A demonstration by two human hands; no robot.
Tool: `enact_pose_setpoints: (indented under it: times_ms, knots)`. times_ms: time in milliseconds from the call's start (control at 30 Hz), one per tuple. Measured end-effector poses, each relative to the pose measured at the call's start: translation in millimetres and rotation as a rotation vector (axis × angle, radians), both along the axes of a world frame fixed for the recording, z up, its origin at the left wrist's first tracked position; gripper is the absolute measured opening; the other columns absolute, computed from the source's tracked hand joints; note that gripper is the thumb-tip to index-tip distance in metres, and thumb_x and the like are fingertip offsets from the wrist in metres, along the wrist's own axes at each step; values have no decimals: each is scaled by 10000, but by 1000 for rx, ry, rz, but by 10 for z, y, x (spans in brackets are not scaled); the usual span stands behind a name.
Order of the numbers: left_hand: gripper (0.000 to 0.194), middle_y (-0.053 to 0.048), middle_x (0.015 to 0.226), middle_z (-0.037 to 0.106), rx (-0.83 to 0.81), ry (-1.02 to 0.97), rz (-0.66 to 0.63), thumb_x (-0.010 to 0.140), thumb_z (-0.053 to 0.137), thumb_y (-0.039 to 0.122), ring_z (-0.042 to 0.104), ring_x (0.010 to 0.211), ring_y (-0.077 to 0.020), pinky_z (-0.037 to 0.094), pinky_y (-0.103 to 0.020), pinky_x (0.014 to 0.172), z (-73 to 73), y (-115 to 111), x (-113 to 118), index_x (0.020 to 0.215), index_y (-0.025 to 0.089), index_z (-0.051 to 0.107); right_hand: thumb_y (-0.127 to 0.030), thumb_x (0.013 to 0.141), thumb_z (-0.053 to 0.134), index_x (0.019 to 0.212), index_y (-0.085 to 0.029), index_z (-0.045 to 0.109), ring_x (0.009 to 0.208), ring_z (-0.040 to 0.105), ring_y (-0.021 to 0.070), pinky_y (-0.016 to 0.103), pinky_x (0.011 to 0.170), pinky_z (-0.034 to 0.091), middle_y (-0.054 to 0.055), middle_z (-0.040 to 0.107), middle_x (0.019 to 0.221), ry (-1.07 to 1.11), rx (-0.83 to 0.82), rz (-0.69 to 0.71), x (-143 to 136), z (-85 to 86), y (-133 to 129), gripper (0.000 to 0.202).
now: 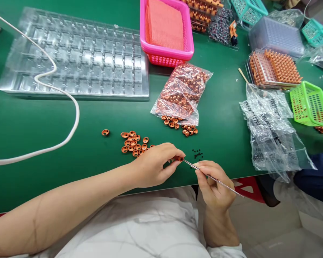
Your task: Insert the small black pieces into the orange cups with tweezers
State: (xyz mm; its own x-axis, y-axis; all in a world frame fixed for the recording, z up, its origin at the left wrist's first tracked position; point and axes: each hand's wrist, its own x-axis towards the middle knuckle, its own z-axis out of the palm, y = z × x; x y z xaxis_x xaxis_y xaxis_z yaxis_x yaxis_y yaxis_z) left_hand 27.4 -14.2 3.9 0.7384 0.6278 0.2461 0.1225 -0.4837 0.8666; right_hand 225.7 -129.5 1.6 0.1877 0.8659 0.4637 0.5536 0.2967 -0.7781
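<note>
My left hand (157, 163) pinches a small copper-coloured ring-like part (180, 159) between thumb and fingertips, just above the table. In my right hand (216, 182) is a thin metal tool, seemingly tweezers (214, 178), held like a pen. Its tip meets the part in my left fingers; whether the tip carries anything is too small to tell. Several tiny black pieces (197, 154) lie on the table beyond my right hand. Left of them, partly behind my left hand, is a loose group of copper-coloured parts (133, 142). One more such part (105, 132) lies apart.
Beyond my hands lies a clear bag of copper-coloured parts (181, 91), some spilled at its mouth. Further back stand a clear plastic tray (83, 61) and a pink basket (167, 57). A white cable (76, 111) crosses the left. Plastic bags (274, 136) and a green basket (309, 104) lie right, near another person's sleeve (316, 175).
</note>
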Motion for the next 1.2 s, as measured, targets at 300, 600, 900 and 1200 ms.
enact_pose_setpoints:
  times_ms: [300, 600, 900, 1200]
  knots:
    - [175, -79, 916, 733, 17, -5, -15, 989, 535, 94, 667, 824, -177, 553, -275, 724, -1, 15, 3, 1103, 132, 663, -30, 891, 696, 1114, -258, 689, 889, 771, 204, 367, 742, 668, 30, 789, 975, -25, -23, 37, -3, 53, 34, 319]
    - [176, -87, 935, 737, 32, 20, -30, 1008, 519, 100, 670, 841, -185, 552, -278, 731, 3, 21, -16, 1107, 133, 661, -23, 899, 678, 1163, -261, 673, 906, 772, 204, 370, 733, 678, 45, 784, 1006, -66, -34, 129, 66, 68, 49, 355]
    - [174, -84, 933, 737, 47, 24, -27, 1013, 511, 96, 666, 837, -182, 551, -280, 734, -11, 6, -5, 1105, 139, 652, 11, 873, 700, 1203, -242, 664, 933, 769, 199, 359, 764, 681, 56, 767, 1039, -139, -20, 196, 94, 131, 67, 418]
    - [176, -80, 939, 739, 28, 21, -20, 1011, 513, 107, 673, 839, -178, 552, -273, 723, 2, 9, -8, 1103, 149, 655, -14, 874, 715, 1227, -261, 661, 913, 778, 204, 364, 744, 691, 51, 775, 1029, -163, 15, 175, 86, 118, 61, 435]
